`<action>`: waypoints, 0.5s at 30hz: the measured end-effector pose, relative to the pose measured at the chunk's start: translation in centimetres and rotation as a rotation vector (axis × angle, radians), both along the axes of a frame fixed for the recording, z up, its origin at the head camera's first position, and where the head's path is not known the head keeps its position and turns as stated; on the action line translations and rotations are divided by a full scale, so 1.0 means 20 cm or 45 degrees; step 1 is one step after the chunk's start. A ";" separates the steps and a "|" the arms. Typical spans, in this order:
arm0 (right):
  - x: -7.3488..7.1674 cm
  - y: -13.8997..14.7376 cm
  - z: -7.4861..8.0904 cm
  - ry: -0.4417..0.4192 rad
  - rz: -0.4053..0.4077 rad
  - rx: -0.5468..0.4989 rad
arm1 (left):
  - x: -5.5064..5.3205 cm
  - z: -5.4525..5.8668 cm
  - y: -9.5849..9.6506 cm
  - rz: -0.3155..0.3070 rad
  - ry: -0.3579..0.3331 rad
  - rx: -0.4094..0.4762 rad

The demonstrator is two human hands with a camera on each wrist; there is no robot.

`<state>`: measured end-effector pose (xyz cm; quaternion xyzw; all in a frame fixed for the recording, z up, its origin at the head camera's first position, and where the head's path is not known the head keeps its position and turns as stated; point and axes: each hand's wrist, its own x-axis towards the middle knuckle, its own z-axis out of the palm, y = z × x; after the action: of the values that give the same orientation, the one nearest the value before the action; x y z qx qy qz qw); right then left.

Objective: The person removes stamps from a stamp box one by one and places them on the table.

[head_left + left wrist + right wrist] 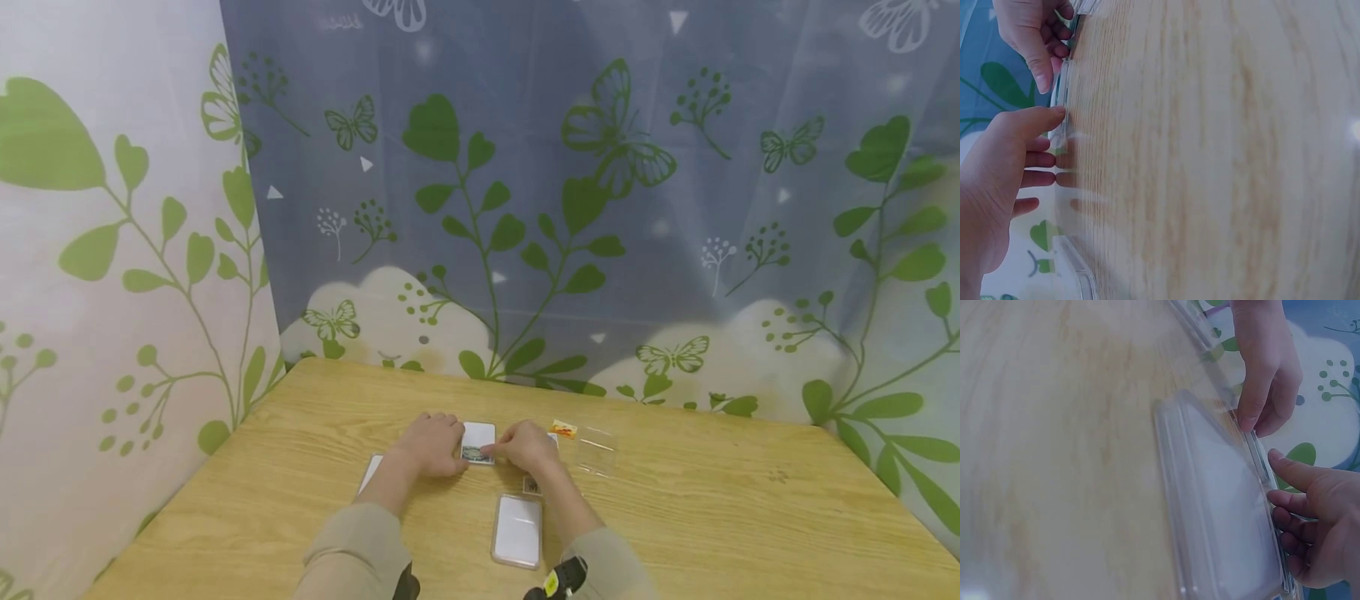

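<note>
A clear flat case with a white insert (pixel 478 434) lies between my hands in the head view. At its near end is a small greenish printed piece (pixel 475 454), like a stamp or banknote; the print is too small to read. My left hand (pixel 431 443) holds the case by its left side, thumb at the near corner and fingers towards the far one. From the right, my right hand (pixel 528 447) pinches the right end of the greenish piece with thumb and index finger. The other right fingers are curled in. Both wrist views show the case nearly edge-on.
Closer to me lies another clear case with a white insert (pixel 517 531). A small dark printed piece (pixel 532 485) sits under my right wrist. An orange-and-yellow piece (pixel 564 429) and an empty clear cover (pixel 596 450) lie to the right. One more white case (pixel 370 472) is partly behind my left forearm.
</note>
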<state>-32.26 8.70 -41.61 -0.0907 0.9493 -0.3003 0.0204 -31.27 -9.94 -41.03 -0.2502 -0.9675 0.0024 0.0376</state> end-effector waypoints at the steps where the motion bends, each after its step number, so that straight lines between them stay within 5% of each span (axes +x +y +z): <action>1: 0.00 0.00 0.00 0.000 -0.001 0.008 | 0.00 0.00 0.00 -0.001 0.000 0.000; 15: 0.01 -0.01 0.00 0.052 -0.006 0.028 | 0.00 -0.01 -0.01 -0.027 0.056 -0.008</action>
<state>-31.97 8.57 -41.63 -0.0945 0.9530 -0.2878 0.0014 -31.32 -10.10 -41.30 -0.2605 -0.9637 0.0105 0.0583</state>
